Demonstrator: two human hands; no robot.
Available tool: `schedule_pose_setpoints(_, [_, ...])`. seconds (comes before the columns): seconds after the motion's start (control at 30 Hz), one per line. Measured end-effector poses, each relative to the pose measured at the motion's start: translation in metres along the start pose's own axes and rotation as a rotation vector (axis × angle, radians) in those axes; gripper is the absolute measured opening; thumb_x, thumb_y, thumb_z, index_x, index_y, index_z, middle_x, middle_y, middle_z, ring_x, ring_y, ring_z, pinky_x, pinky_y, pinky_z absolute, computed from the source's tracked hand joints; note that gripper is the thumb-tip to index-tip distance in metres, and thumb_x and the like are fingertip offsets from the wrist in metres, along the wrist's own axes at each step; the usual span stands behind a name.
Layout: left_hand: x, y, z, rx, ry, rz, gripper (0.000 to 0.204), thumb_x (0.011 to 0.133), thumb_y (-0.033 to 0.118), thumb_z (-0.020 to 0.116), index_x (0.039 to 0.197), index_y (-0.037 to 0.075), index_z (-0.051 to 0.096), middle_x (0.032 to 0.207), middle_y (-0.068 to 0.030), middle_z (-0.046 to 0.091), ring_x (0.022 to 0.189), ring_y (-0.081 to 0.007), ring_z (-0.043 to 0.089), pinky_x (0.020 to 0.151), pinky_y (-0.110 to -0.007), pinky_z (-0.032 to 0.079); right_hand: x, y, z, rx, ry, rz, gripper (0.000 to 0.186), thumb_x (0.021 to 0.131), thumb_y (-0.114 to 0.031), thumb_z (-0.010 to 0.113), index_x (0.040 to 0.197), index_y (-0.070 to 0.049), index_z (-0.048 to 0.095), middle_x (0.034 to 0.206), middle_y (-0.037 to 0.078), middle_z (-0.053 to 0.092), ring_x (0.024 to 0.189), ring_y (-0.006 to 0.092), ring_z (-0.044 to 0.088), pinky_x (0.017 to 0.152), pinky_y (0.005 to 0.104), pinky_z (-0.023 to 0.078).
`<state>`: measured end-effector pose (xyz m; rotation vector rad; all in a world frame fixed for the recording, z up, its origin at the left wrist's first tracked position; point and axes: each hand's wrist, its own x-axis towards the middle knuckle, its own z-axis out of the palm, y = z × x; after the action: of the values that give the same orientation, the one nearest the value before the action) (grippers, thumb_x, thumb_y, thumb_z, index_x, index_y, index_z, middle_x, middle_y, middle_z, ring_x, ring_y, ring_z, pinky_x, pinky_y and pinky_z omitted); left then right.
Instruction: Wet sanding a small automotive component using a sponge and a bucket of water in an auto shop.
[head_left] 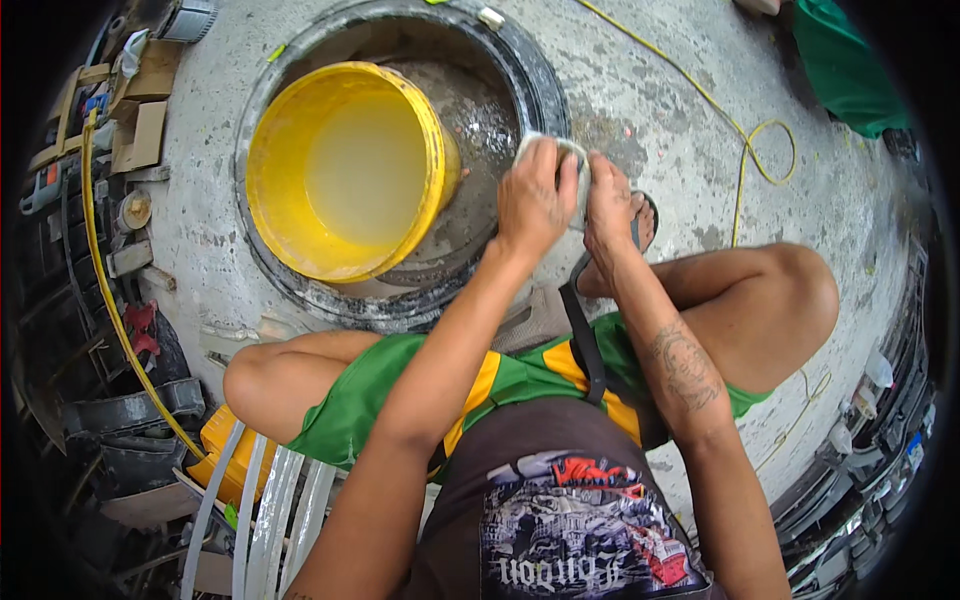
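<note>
My left hand point(538, 200) is closed over a pale, flat, rounded piece point(579, 208), with its fingers curled on top. My right hand point(606, 205) grips the right side of the same piece; the fingers hide most of it, so its exact kind is unclear. Both hands are close together beside the right rim of a round black tub point(553, 95). Inside the tub, a yellow bucket point(440, 150) leans to the left, holding cloudy whitish water point(365, 165). Wet grey residue covers the tub's bottom.
A yellow cord point(690, 80) loops over the stained concrete floor point(640, 60). Boxes, black parts and a cardboard box point(140, 135) crowd the left side. Green cloth point(850, 65) hangs at the far right. Black car-like parts point(850, 500) line the lower right. My bent knees flank my arms.
</note>
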<state>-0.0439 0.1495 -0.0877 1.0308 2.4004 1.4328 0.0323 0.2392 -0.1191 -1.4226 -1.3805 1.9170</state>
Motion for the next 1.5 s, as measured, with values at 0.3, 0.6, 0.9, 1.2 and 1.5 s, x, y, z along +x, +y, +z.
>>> schedule_pose_setpoints(0.3, [-0.007, 0.005, -0.003, 0.12, -0.056, -0.075, 0.019, 0.097, 0.016, 0.068, 0.097, 0.0, 0.059, 0.092, -0.023, 0.065, 0.085, -0.0457, 0.066, 0.072, -0.05, 0.051, 0.003, 0.021, -0.006, 0.086, -0.018, 0.013, 0.042, 0.102, -0.034, 0.058, 0.113, 0.006, 0.068, 0.1, 0.01, 0.068, 0.091, 0.0191, 0.061, 0.083, 0.0322, 0.049])
schedule_pose_setpoints(0.6, [-0.043, 0.029, -0.073, 0.078, 0.143, -0.099, 0.024, 0.102, 0.018, 0.063, 0.108, -0.005, 0.059, 0.096, -0.0282, 0.065, 0.09, -0.0477, 0.063, 0.08, -0.05, 0.049, 0.004, 0.026, 0.006, 0.111, -0.078, 0.054, 0.044, 0.102, -0.036, 0.058, 0.092, 0.005, 0.071, 0.083, 0.009, 0.069, 0.076, 0.0187, 0.062, 0.075, 0.0348, 0.048])
schedule_pose_setpoints(0.9, [-0.067, 0.03, -0.046, 0.148, 0.051, -0.1, 0.022, 0.1, 0.018, 0.066, 0.105, -0.003, 0.059, 0.094, -0.0258, 0.065, 0.085, -0.048, 0.064, 0.073, -0.051, 0.05, 0.003, 0.039, 0.013, -0.084, 0.014, -0.161, 0.052, 0.102, -0.036, 0.054, 0.076, 0.008, 0.064, 0.067, 0.011, 0.061, 0.067, 0.0193, 0.054, 0.066, 0.0415, 0.045])
schedule_pose_setpoints(1.2, [-0.051, 0.023, -0.037, 0.169, -0.006, -0.032, 0.018, 0.097, 0.013, 0.066, 0.093, 0.001, 0.055, 0.087, -0.0232, 0.061, 0.079, -0.0488, 0.061, 0.067, -0.053, 0.048, 0.001, 0.034, 0.016, -0.106, 0.043, -0.126, 0.049, 0.102, -0.033, 0.051, 0.09, 0.011, 0.069, 0.079, 0.018, 0.069, 0.076, 0.0244, 0.062, 0.076, 0.0415, 0.049])
schedule_pose_setpoints(1.5, [-0.042, 0.017, -0.031, 0.115, -0.056, -0.038, 0.016, 0.097, 0.012, 0.067, 0.092, 0.002, 0.054, 0.085, -0.0231, 0.06, 0.077, -0.0476, 0.061, 0.065, -0.052, 0.048, -0.005, 0.03, 0.009, -0.117, 0.021, -0.094, 0.049, 0.104, -0.036, 0.054, 0.1, 0.011, 0.07, 0.089, 0.02, 0.071, 0.085, 0.0244, 0.064, 0.081, 0.0398, 0.05])
